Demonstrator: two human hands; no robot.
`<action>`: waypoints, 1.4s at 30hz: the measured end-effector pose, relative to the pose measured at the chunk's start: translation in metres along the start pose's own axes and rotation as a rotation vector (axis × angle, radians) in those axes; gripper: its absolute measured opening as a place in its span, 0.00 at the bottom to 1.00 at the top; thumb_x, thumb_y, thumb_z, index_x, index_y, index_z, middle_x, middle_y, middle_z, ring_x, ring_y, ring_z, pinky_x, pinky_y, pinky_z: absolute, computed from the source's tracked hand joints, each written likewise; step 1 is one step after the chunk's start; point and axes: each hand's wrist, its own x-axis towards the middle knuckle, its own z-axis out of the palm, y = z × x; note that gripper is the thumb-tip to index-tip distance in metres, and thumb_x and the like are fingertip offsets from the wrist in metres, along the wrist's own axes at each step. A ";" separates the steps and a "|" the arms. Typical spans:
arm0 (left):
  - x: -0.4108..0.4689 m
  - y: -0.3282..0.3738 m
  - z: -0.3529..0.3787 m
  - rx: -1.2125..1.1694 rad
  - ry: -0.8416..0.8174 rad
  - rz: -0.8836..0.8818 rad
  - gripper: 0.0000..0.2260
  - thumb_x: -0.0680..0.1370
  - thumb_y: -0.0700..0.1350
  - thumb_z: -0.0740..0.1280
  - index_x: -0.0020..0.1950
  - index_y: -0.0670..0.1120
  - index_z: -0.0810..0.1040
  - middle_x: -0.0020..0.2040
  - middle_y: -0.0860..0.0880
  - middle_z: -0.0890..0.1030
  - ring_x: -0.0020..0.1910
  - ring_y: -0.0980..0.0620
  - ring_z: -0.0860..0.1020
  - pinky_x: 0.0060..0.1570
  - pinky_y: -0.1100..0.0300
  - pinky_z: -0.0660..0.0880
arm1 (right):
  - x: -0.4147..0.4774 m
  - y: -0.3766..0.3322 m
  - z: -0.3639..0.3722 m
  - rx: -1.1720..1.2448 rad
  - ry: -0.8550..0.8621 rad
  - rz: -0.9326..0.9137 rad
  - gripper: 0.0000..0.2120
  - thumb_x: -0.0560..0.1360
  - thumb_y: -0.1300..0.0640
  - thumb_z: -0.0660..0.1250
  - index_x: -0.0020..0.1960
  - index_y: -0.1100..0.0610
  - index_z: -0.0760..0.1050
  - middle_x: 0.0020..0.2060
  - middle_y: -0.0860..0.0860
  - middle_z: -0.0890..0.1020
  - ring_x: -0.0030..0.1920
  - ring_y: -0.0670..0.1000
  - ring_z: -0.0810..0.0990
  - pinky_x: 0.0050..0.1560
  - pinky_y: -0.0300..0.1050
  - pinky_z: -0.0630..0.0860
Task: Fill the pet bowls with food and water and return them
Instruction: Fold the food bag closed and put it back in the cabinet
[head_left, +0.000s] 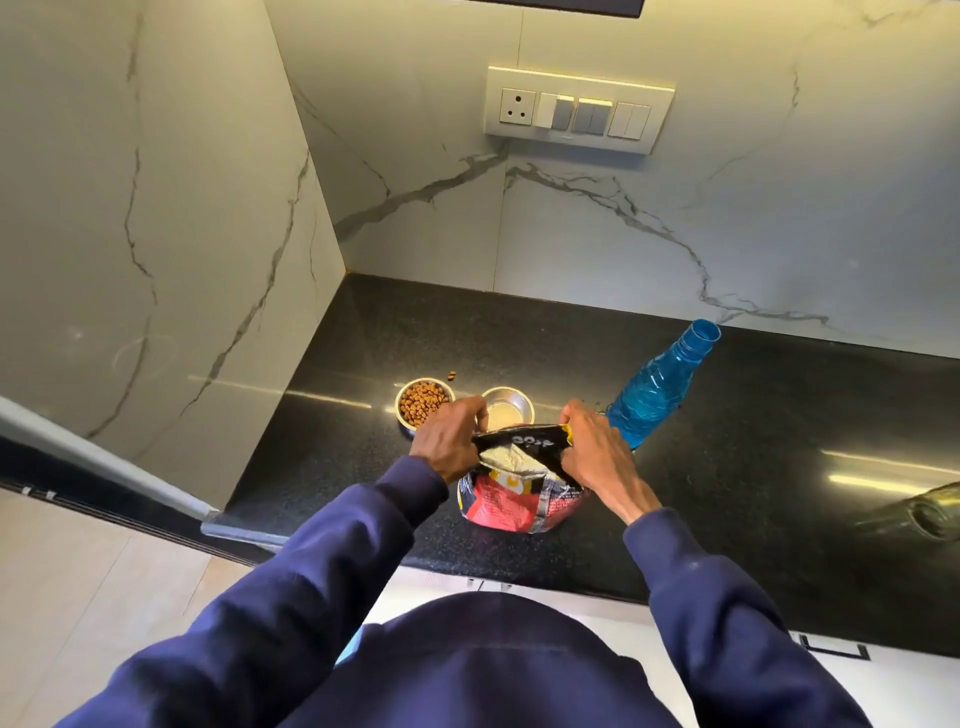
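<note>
The crumpled top of a pet-food bag (519, 501) is gripped at either end by the left hand (449, 434) and the right hand (597, 452), the bag being stood on a black countertop (727, 467). Just behind it a kibble-filled bowl (400, 413) and a second steel bowl (515, 399) are set side by side, with an uncapped blue bottle (654, 389) to the right.
</note>
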 end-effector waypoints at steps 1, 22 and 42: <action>0.003 -0.001 -0.001 -0.005 0.019 0.004 0.10 0.74 0.33 0.68 0.50 0.46 0.73 0.48 0.51 0.75 0.48 0.50 0.73 0.42 0.64 0.66 | 0.000 0.000 0.000 0.003 0.014 -0.016 0.19 0.74 0.66 0.73 0.60 0.55 0.70 0.51 0.53 0.80 0.49 0.54 0.81 0.41 0.47 0.75; -0.014 0.003 0.010 0.009 -0.123 0.512 0.20 0.83 0.57 0.60 0.71 0.52 0.77 0.73 0.47 0.73 0.72 0.49 0.71 0.71 0.50 0.70 | -0.047 0.027 0.007 -0.079 0.091 -0.621 0.15 0.79 0.49 0.64 0.49 0.60 0.82 0.44 0.53 0.85 0.48 0.51 0.84 0.67 0.55 0.77; -0.028 -0.019 0.033 0.068 0.149 0.412 0.12 0.81 0.47 0.63 0.56 0.41 0.81 0.68 0.39 0.74 0.63 0.42 0.77 0.57 0.47 0.82 | -0.035 0.049 0.016 -0.215 0.217 -0.559 0.33 0.82 0.41 0.59 0.78 0.62 0.60 0.69 0.60 0.70 0.67 0.57 0.74 0.70 0.55 0.75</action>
